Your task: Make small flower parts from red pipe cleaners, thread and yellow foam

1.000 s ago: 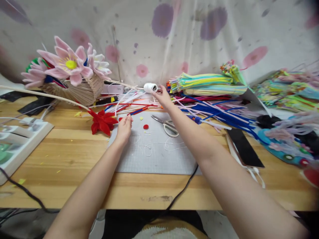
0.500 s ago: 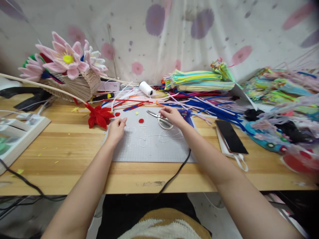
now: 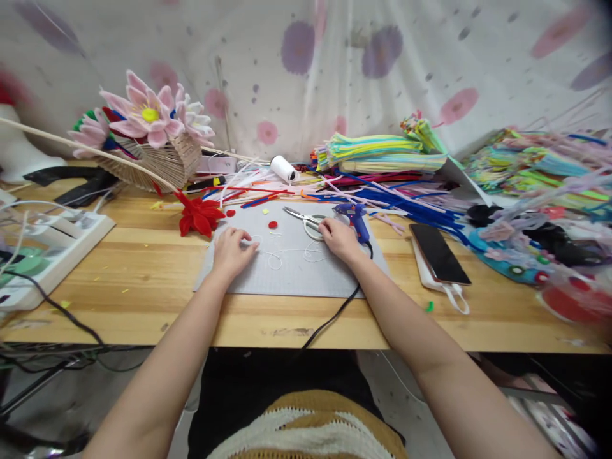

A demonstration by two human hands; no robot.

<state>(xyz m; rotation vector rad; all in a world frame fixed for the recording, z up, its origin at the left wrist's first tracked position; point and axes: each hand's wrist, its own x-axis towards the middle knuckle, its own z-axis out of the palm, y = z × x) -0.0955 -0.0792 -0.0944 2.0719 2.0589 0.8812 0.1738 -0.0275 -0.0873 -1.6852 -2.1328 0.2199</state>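
My left hand (image 3: 234, 251) rests over the left part of the grey cutting mat (image 3: 296, 280), fingers apart, near one end of a looped white thread (image 3: 275, 261). My right hand (image 3: 338, 237) is at the handles of the scissors (image 3: 306, 219), fingers bent; whether it grips them or the thread is too small to tell. The scissors' blades point to the upper left. A red flower (image 3: 199, 215) lies at the mat's upper left, beside small red discs (image 3: 272, 224). Behind my right hand lies a blue glue gun (image 3: 354, 220).
A white power strip (image 3: 62, 255) stands at the left, with a basket of pink flowers (image 3: 148, 115) behind it. Coloured stems (image 3: 382, 153) and a thread spool (image 3: 283, 169) lie at the back. A phone (image 3: 440, 253) is on the right.
My left hand has moved right and its fingers have spread. My right hand has shifted slightly right and down, uncovering the glue gun. The view has shifted a little.
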